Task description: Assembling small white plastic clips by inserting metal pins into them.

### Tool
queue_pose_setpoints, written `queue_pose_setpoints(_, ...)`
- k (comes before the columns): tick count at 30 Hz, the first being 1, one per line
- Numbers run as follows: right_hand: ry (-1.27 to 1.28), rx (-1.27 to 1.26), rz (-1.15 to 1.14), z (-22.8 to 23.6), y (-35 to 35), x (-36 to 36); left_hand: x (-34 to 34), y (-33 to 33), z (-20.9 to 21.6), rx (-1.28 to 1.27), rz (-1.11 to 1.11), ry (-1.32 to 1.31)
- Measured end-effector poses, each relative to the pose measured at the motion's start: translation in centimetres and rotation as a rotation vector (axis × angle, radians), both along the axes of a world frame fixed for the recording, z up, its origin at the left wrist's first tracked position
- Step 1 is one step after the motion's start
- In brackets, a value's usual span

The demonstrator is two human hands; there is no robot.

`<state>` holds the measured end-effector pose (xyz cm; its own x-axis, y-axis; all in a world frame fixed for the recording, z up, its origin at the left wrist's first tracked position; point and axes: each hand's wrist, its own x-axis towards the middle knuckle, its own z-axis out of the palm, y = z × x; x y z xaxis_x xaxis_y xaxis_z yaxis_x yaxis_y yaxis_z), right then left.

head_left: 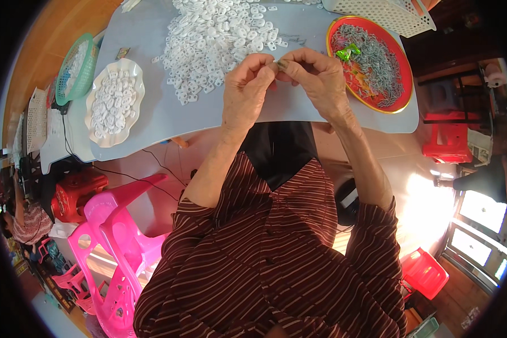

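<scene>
My left hand [247, 90] and my right hand [320, 81] meet fingertip to fingertip above the table's near edge. Both pinch at the same spot, and the small thing between them is mostly hidden by the fingers. Just beyond my left hand spreads a big heap of small white plastic pieces [219, 42], flat and oval with holes. To the right of my right hand sits a red round tray [399, 53] with a gold rim. It holds many thin grey metal screws or pins [377, 65] and a shiny green wrapper [348, 52].
On the table's left stand a white scalloped dish [108, 141] of white pieces and a green basket [88, 79]. A white perforated basket [397, 19] is at the far right corner. A pink plastic chair [124, 225], red stools [425, 273] and a black cable [118, 172] are around the table.
</scene>
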<state>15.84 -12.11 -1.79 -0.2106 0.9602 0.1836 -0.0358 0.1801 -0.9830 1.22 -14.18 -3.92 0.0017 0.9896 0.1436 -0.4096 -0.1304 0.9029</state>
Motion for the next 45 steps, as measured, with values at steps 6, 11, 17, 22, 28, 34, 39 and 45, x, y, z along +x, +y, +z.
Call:
queue_pose_setpoints(6, -0.486, 0.098, -0.051, 2.4, 1.4, 1.3, -0.4, -0.4, 0.9, -0.056, -0.055, 0.241)
queue_pose_setpoints(11, -0.754, 0.447, -0.122, 3.4, 3.5, 3.9, -0.6, -0.6, 0.4, -0.057, 0.007, 0.053)
queue_pose_setpoints(17, -0.998, 0.642, 0.192, 2.6, 3.6, 4.9, -0.8, -0.9, 0.3, -0.060, 0.001, 0.092)
queue_pose_setpoints(22, -1.063, 0.647, 0.244, 2.8, 3.9, 4.8, -0.7, -0.8, 0.1, -0.032, 0.003, 0.105)
queue_pose_setpoints(28, -1.114, 0.777, 0.269, 2.6, 5.1, 3.9, -0.6, -0.9, 0.3, -0.031, -0.009, 0.133)
queue_pose_setpoints(34, -1.299, 0.744, 0.374, 2.4, 5.8, 2.6, -0.7, -1.1, 0.5, -0.034, -0.004, 0.157)
queue_pose_setpoints(39, -1.249, 0.854, 0.305, 1.1, 6.6, 2.7, -0.6, -1.1, 0.4, -0.033, -0.005, 0.161)
queue_pose_setpoints(45, -0.806, 0.353, 0.142, 3.7, 2.1, 1.1, -0.8, -1.0, 0.2, -0.022, -0.010, 0.132)
